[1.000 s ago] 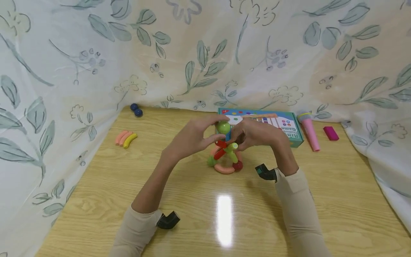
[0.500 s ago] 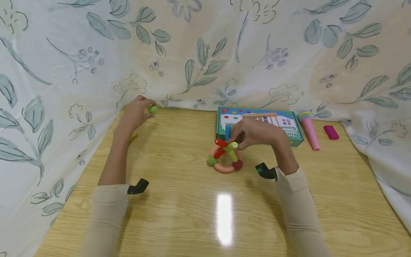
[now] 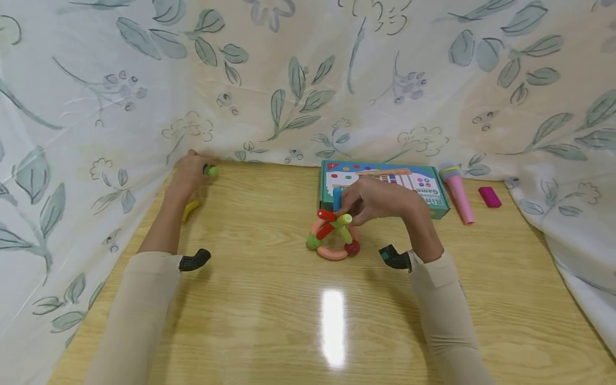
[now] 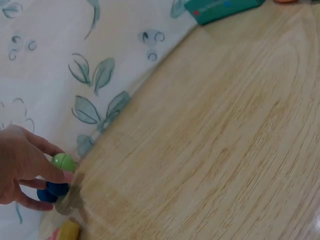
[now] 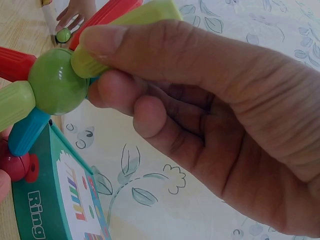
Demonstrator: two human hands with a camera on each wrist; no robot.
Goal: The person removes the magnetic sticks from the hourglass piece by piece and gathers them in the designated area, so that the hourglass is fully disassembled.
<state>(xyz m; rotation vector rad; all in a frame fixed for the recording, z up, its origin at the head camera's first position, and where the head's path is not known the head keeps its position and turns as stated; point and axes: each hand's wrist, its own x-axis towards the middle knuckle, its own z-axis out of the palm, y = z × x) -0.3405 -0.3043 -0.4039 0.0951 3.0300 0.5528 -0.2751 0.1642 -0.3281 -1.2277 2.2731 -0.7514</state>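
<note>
At the back left corner, my left hand (image 3: 185,175) holds a green ball (image 4: 63,161). Two dark blue balls (image 4: 57,188) lie at its lower fingers; whether those fingers grip them I cannot tell. Mid-table stands a frame of coloured rods and balls, with curved orange rods (image 3: 332,253) at its base and red, yellow-green and blue rods rising from it. Those rods meet at a green centre ball (image 5: 58,82). My right hand (image 3: 382,199) pinches an upper yellow-green rod (image 5: 145,14) beside that ball, between thumb and fingers.
A yellow curved rod (image 3: 191,209) lies near my left wrist, with pink ones partly hidden beside it. Behind the frame is a teal game box (image 3: 433,207). Farther right are a pink toy microphone (image 3: 459,195) and a magenta block (image 3: 490,197). A floral cloth (image 3: 269,80) hangs behind.
My left hand has carried the green ball from above the frame to the back left, down to the blue balls. My right hand keeps its hold on the frame.
</note>
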